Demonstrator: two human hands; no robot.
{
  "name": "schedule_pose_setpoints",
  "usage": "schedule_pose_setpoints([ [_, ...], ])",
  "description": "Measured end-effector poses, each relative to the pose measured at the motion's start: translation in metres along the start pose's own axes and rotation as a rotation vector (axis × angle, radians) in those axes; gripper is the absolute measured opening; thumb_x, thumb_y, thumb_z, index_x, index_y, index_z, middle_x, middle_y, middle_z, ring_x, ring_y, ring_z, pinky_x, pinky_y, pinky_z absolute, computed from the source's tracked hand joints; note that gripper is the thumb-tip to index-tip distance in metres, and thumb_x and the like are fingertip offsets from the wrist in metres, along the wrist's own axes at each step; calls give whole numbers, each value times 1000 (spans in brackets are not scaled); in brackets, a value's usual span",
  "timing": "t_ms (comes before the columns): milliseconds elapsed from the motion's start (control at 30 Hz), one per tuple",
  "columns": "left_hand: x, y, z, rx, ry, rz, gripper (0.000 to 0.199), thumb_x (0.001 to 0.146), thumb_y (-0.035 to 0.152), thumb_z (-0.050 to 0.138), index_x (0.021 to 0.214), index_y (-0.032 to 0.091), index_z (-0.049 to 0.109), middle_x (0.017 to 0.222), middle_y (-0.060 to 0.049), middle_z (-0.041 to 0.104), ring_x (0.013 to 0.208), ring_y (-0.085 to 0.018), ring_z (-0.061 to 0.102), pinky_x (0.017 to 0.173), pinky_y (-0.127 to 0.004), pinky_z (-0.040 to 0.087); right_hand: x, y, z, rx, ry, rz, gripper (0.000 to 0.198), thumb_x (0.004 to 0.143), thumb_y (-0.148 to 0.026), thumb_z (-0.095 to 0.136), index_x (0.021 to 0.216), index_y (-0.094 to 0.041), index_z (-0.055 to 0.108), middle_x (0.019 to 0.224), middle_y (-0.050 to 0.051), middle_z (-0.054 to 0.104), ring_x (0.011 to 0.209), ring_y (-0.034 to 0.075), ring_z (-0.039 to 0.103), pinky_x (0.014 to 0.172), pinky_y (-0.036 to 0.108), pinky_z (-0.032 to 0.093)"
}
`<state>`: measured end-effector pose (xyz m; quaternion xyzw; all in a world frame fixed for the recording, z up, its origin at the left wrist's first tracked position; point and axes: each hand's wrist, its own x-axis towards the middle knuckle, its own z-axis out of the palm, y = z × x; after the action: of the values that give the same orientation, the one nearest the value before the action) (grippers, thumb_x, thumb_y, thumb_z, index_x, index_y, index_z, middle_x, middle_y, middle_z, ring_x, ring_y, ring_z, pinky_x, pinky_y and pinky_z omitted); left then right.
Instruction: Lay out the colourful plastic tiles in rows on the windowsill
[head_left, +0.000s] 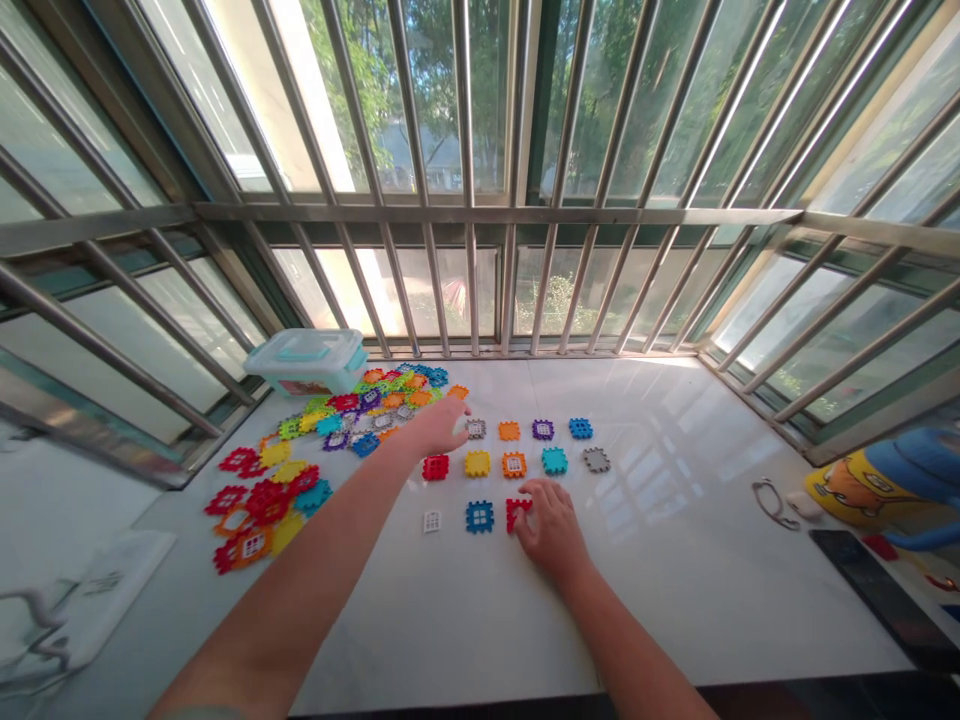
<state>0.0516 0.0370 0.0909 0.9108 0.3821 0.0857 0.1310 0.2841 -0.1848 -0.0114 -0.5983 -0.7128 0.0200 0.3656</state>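
My left hand (439,427) reaches over the right edge of a heap of colourful interlocking plastic building tiles (367,400). Its thumb and fingers are apart, with nothing visible between them. A grey tile (476,429) lies just beside its fingertips, and an orange tile (458,392) is behind them. My right hand (553,528) rests on the table with its thumb and fingers closed around a red tile (514,512), which it partly covers. Left of that tile lie a blue window tile (480,517) and a small white window piece (432,521).
Rows of single tiles, among them a yellow tile (477,464) and a turquoise tile (554,460), lie mid-table. A lidded plastic box (307,362) stands back left. At right are a phone (862,590), a yellow-and-blue bottle (862,490) and a cord loop (774,505). Metal bars (495,214) enclose the table.
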Motion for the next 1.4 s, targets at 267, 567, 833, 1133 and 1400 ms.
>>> schedule_pose_setpoints([
  [267, -211, 35, 29, -182, 119, -299, 30, 102, 43, 49, 84, 23, 62, 78, -1, 61, 72, -18, 57, 70, -32, 42, -1, 3, 3, -10, 5, -18, 28, 92, -16, 58, 119, -24, 60, 121, 10, 69, 120, 30, 61, 109, 46, 44],
  [567, -364, 40, 91, -146, 189, -572, 33, 101, 44, 54, 75, 24, 56, 79, -2, 64, 76, -20, 60, 71, -32, 42, -2, 14, 7, -78, 7, -57, 20, 99, -23, 55, 118, -24, 60, 122, 11, 69, 117, 31, 62, 102, 46, 47],
  [833, -361, 28, 98, -124, 356, -601, 21, 97, 40, 58, 83, 25, 57, 82, -2, 62, 78, -20, 62, 75, -32, 48, -1, 19, 9, -88, 58, -97, 18, 97, -27, 58, 115, -24, 61, 119, 11, 69, 113, 31, 63, 101, 47, 49],
  [1133, -349, -45, 65, -62, 444, -1031, 64, 80, 51, 75, 131, 14, 64, 114, -15, 67, 101, -31, 67, 95, -41, 54, -1, 21, 7, -37, 118, -136, 14, 99, -25, 55, 111, -24, 62, 115, 10, 68, 110, 30, 62, 101, 47, 50],
  [1400, -350, -34, 74, -113, 462, -762, 45, 88, 51, 71, 119, 18, 69, 110, -9, 67, 97, -24, 66, 92, -36, 54, -2, 14, 1, -2, 102, -96, 16, 99, -24, 53, 110, -25, 65, 115, 11, 68, 113, 31, 61, 104, 50, 49],
])
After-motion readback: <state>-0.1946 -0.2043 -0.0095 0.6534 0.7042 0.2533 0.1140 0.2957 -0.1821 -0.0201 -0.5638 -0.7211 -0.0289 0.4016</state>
